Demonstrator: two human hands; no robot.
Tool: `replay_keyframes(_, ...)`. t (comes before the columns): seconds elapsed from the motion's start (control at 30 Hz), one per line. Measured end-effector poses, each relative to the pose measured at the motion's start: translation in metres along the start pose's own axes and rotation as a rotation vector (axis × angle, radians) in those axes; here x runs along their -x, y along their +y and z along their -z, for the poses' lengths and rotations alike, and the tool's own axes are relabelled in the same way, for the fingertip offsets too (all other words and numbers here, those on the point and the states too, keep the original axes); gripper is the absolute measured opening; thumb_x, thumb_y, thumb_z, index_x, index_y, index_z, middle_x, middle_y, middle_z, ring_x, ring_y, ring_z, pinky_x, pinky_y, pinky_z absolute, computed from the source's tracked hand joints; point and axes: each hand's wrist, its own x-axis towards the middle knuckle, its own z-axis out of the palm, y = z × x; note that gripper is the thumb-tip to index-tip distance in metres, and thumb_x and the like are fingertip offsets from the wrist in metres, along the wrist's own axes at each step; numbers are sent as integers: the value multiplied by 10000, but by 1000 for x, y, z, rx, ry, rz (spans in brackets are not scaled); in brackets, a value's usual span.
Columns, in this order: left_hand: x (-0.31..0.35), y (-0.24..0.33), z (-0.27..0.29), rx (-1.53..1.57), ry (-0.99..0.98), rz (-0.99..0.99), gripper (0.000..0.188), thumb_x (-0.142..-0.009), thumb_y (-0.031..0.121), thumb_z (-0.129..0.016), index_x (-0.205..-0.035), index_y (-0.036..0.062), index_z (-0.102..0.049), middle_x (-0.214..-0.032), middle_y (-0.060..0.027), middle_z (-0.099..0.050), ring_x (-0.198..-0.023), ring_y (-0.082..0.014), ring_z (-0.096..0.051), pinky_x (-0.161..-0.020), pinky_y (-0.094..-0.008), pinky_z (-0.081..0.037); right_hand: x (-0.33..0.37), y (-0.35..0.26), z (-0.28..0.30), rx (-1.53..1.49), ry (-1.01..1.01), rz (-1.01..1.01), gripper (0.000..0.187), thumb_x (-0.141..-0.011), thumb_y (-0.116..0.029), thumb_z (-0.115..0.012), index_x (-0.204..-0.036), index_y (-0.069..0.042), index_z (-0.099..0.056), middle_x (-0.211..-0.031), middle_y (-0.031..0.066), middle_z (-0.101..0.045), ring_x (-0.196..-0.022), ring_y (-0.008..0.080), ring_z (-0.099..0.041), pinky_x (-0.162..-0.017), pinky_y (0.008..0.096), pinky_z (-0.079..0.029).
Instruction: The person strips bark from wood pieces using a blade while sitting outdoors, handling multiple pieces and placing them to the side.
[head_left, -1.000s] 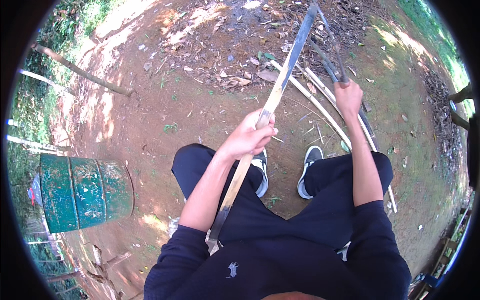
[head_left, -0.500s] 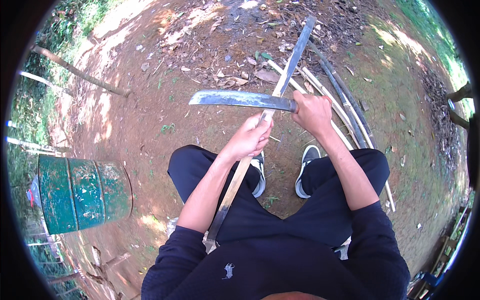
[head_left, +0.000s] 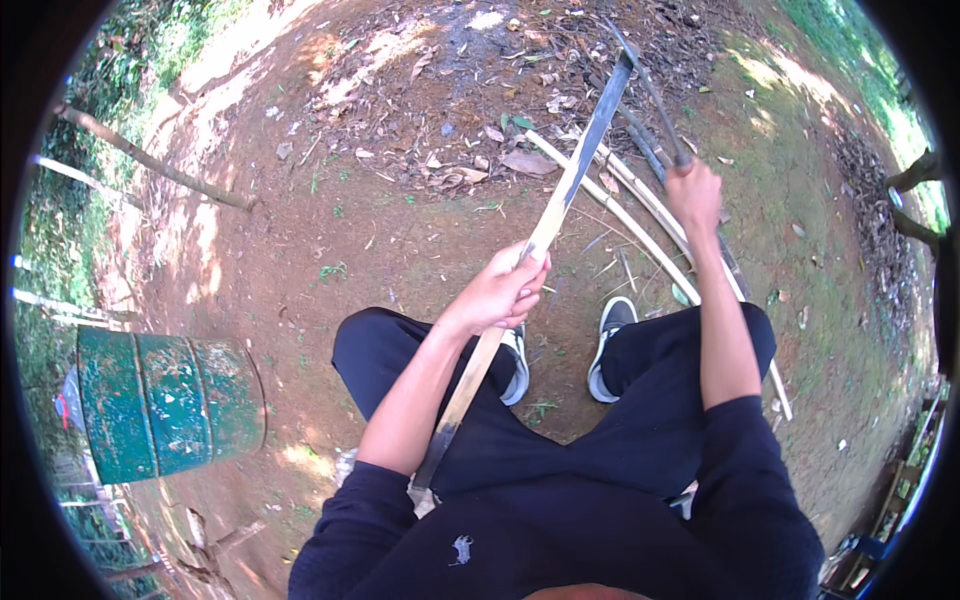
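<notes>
My left hand (head_left: 505, 288) is closed around a long bamboo strip (head_left: 550, 222), pale in its middle and dark toward both ends. The strip slants from beside my left forearm up to the far right. In my right hand (head_left: 693, 195) is a machete (head_left: 655, 95), gripped by its handle. Its blade appears nearly edge-on and points away, its outer part overlapping the strip's dark far end in view. Whether blade and strip touch there, I cannot tell.
Several pale bamboo strips (head_left: 640, 235) and dark ones lie on the ground to the right, beyond my right knee. Dry leaves (head_left: 527, 162) litter the soil ahead. A green metal drum (head_left: 170, 400) is at the left, and a thin pole (head_left: 150, 155) slants behind it.
My right hand has moved the machete away and to the right, from lying across the strip near my left hand to the strip's far end. My left hand has stayed nearly in place.
</notes>
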Motion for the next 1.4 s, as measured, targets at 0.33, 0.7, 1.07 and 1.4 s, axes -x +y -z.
replay_keyframes(0.33,-6,-6,8,36,121,-14,257,-1090,331,-379,-1013,93,-438,-669,48,-344,-413,-24,-292,-328,-206,-246,105,-73,-25,76,-273,625,67,-798,-128,-636,-796,-84,-585,-602,127,-638,-564,341,-664,-558,488,-526)
replay_keyframes(0.7,-3,-5,-1,-29,128,-21,231,-1086,306,-407,-989,97,-424,-668,55,-343,-420,-14,-284,-335,-204,-237,90,-61,-27,81,-214,607,90,-816,-126,-620,-778,-67,-564,-514,87,-577,-464,262,-625,-471,431,-528)
replay_keyframes(1.07,0,-5,0,-33,148,-59,214,-1087,298,-404,-999,106,-436,-672,59,-340,-427,-13,-283,-338,-201,-236,88,-63,-20,80,-253,604,110,-739,-120,-673,-797,-76,-591,-618,140,-627,-612,349,-670,-563,460,-536)
replay_keyframes(1.4,8,-9,-2,7,154,-34,229,-1081,321,-423,-990,111,-436,-667,64,-333,-429,-10,-280,-335,-193,-226,48,-37,-37,131,-102,412,96,-808,-154,-651,-824,-67,-616,-629,154,-646,-557,312,-666,-512,453,-531)
